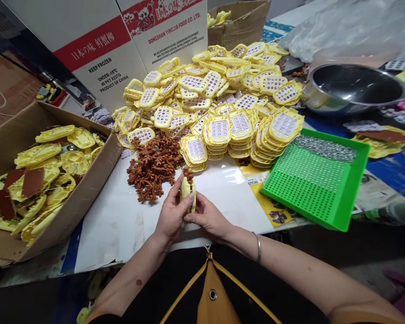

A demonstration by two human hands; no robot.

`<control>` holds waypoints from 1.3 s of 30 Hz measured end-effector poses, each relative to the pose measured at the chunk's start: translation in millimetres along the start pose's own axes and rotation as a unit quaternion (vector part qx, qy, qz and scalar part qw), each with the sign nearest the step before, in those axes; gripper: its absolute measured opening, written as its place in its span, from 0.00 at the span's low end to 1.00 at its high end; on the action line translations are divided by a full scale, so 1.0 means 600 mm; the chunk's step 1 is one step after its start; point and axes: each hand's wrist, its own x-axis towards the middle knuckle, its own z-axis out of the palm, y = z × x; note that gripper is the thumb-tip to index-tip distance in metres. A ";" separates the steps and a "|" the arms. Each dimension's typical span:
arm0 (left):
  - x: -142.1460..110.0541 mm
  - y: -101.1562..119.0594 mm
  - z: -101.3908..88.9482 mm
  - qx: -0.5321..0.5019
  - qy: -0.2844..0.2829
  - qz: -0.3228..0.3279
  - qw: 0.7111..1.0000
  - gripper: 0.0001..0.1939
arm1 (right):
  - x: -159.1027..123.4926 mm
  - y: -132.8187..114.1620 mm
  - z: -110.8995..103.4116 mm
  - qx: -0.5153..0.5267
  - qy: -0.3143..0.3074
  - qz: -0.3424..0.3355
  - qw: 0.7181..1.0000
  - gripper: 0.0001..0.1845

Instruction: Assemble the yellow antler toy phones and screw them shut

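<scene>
Just in front of my body, a yellow plastic shell [188, 193] stands on edge between my two hands, with a brown plastic piece [188, 173] at its top end. My left hand [172, 207] grips the shell from the left, thumb across its side. The fingers of my right hand [207, 218] are closed on its lower right side; the far fingertips are hidden. Beyond my left hand lies a heap of small brown plastic pieces [153, 166]. Stacks of yellow shells with white button faces [219, 130] rise behind the held one.
A cardboard box [97, 180] of yellow shells stands at left. On the right are a green perforated tray [303, 189] with small silvery parts [324, 148] and a metal bowl [354, 101]. A big heap of yellow shells [195, 83] lies before a white carton [121, 54].
</scene>
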 end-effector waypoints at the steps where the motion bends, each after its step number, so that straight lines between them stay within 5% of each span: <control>1: 0.000 0.000 0.001 0.008 -0.002 -0.003 1.000 0.30 | 0.000 0.000 -0.001 -0.008 -0.003 0.000 1.000 0.40; 13: -0.009 -0.001 -0.002 0.037 -0.049 0.002 0.998 0.29 | -0.007 -0.005 -0.017 -0.098 -0.025 -0.027 0.995 0.31; 24: -0.020 0.003 0.019 -0.025 0.028 -0.024 0.999 0.28 | -0.003 0.004 -0.030 -0.140 -0.061 -0.007 0.988 0.34; 32: 0.001 -0.002 -0.025 -0.028 -0.020 -0.034 0.999 0.29 | -0.012 -0.016 -0.033 -0.094 -0.108 0.039 0.989 0.34; 36: 0.010 -0.002 -0.042 -0.093 -0.082 -0.107 0.986 0.26 | -0.023 -0.029 -0.034 -0.178 -0.201 0.047 0.962 0.35; 39: 0.008 -0.006 -0.040 -0.110 -0.079 -0.093 0.986 0.23 | -0.029 -0.046 -0.028 -0.366 -0.170 -0.023 0.915 0.36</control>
